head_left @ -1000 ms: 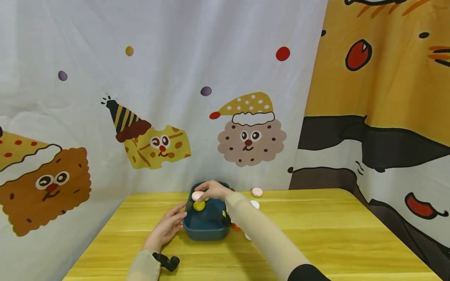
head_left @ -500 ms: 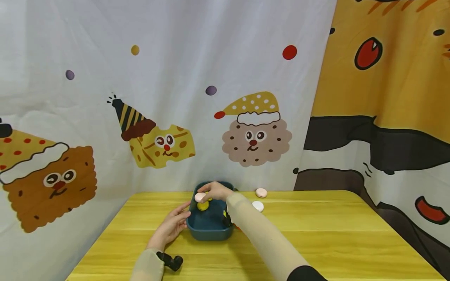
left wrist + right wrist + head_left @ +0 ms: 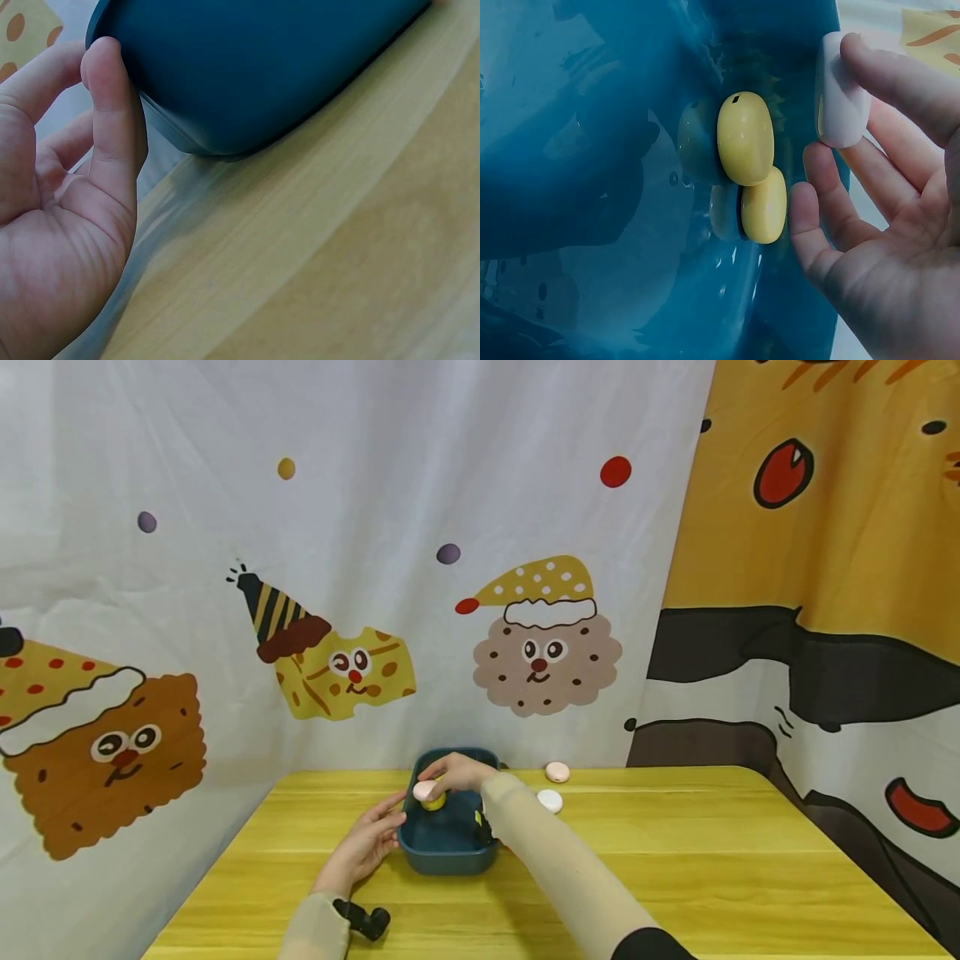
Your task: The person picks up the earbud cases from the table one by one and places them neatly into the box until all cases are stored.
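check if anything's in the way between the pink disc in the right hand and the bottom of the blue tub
Possibly the two yellow discs in the blue tub, near the right hand. In the head view the pink disc overlaps one; whether it is directly above, I can't tell. Nothing else visible is in the way.

2 yellow discs, 2 pink discs, 1 white disc, 1 bin.

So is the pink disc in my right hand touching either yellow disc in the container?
Apart. The right wrist view shows a strip of the blue container between the pink disc and both yellow discs.
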`<state>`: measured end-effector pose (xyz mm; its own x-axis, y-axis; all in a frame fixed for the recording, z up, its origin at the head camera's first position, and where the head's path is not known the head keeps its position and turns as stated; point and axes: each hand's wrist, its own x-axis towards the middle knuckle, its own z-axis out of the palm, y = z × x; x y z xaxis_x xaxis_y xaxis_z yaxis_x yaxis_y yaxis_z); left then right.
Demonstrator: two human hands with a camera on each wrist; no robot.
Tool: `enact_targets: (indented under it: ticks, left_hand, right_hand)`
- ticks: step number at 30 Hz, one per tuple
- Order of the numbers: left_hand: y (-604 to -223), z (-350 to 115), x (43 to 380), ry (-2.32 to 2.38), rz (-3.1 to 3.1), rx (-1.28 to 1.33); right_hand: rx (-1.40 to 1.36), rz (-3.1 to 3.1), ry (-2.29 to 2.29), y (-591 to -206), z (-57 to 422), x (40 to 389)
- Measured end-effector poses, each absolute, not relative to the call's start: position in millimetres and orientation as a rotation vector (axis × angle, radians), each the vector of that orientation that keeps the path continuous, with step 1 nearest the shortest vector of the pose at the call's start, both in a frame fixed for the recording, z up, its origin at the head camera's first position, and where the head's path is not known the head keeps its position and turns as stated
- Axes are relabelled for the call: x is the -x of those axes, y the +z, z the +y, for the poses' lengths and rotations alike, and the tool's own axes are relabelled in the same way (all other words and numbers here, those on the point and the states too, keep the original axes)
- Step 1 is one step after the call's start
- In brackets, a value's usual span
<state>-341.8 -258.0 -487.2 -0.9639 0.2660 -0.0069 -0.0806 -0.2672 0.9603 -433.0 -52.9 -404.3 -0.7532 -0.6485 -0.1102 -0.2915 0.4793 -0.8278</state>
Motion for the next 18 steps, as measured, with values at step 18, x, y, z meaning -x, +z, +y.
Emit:
enact_targets:
  ticks: [18]
  left_hand:
    - [-486,-257,341,2.324,1.759,-0.205]
  right_hand:
    - [0.782,2.291,-1.183,-391,-38,442]
